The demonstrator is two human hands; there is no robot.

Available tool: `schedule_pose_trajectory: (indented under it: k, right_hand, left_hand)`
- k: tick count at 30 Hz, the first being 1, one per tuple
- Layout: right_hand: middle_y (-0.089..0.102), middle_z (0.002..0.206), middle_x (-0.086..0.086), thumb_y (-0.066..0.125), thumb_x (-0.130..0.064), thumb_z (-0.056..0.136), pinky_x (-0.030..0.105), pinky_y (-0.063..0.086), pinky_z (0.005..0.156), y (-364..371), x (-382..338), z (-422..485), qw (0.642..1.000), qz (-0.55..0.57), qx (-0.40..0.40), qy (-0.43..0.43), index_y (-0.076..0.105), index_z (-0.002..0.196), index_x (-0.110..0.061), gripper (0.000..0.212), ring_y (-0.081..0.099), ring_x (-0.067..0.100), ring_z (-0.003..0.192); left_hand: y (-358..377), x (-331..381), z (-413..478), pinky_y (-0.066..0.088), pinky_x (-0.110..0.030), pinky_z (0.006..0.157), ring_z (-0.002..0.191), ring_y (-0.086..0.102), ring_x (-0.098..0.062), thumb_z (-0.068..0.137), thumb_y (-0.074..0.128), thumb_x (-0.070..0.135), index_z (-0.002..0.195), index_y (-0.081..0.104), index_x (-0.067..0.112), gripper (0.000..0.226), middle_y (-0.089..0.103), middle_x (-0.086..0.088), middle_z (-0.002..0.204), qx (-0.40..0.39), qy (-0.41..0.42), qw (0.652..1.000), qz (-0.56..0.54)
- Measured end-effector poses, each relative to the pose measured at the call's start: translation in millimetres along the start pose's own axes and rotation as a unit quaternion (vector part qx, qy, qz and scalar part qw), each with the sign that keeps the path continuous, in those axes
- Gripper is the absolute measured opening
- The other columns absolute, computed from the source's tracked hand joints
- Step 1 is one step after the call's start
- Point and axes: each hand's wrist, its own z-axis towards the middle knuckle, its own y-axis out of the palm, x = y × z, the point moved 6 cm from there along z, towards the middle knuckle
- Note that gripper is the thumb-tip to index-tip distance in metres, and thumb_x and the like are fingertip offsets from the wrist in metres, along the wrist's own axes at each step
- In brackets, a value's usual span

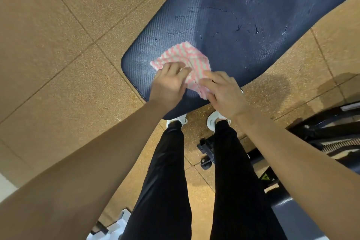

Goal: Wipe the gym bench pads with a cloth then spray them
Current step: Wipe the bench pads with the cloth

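Note:
A dark blue bench pad (243,15) stretches from the centre to the upper right, with wet streaks and droplets on its surface. A pink and white patterned cloth (187,56) lies folded on the pad's near end. My left hand (169,85) presses on the cloth's left edge with fingers curled over it. My right hand (224,93) pinches the cloth's near right corner. Both hands touch the cloth. No spray bottle is in view.
My legs in black trousers (167,171) and white shoes (214,121) stand on a tan tiled floor (58,64). Black bench frame parts (331,138) sit at the right. A white object (116,228) shows at the bottom edge.

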Motion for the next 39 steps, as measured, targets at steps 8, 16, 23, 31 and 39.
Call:
schedule_pose_trajectory:
  k: [8,16,23,31,39]
  right_hand:
    - [0.038,0.153,0.003,0.069,-0.018,0.088,0.056,0.03,0.104,10,10,7,0.991,-0.13,-0.012,0.031,0.051,0.136,-0.028,0.052,0.034,0.038,0.136]
    - [0.043,0.151,0.002,0.065,-0.022,0.092,0.05,0.032,0.101,13,13,-6,0.996,-0.072,0.015,0.048,0.056,0.135,-0.026,0.044,0.036,0.031,0.13]
    - [0.034,0.159,0.011,0.066,-0.041,0.093,0.056,0.034,0.106,-1,48,-18,0.979,-0.084,0.068,0.171,0.044,0.148,-0.016,0.063,0.031,0.036,0.139]
    - [0.024,0.165,0.012,0.06,-0.053,0.094,0.054,0.025,0.12,-13,81,-15,0.971,-0.078,0.08,0.212,0.032,0.155,-0.013,0.078,0.018,0.036,0.152]
    - [0.032,0.161,0.017,0.064,-0.048,0.092,0.053,0.026,0.122,-17,96,-21,0.947,-0.028,0.178,0.266,0.038,0.151,-0.005,0.078,0.023,0.038,0.15]
  left_hand:
    - [-2,-24,-38,0.037,-0.035,0.075,0.094,0.055,-0.027,0.086,0.075,0.018,0.096,0.069,0.013,0.013,0.066,-0.006,0.097,0.023,0.002,0.999,0.049]
    - [-6,-38,-78,0.045,-0.026,0.064,0.073,0.068,-0.019,0.089,0.055,0.052,0.082,0.07,0.026,0.031,0.068,0.009,0.072,-0.199,-0.095,0.975,0.039]
    - [27,13,-12,0.023,-0.06,0.123,0.154,0.019,-0.037,0.101,0.047,0.049,0.162,0.025,0.023,0.07,0.026,-0.006,0.168,-0.154,0.074,0.981,0.086]
    - [38,-26,28,0.0,-0.069,0.122,0.157,-0.006,-0.044,0.098,0.025,0.078,0.164,0.0,0.035,0.083,-0.005,-0.006,0.174,-0.143,0.081,0.966,0.197]
    - [6,-49,133,-0.001,-0.073,0.12,0.158,-0.011,-0.04,0.097,0.02,0.08,0.164,-0.006,0.033,0.086,-0.011,-0.001,0.173,-0.069,-0.033,0.987,0.143]
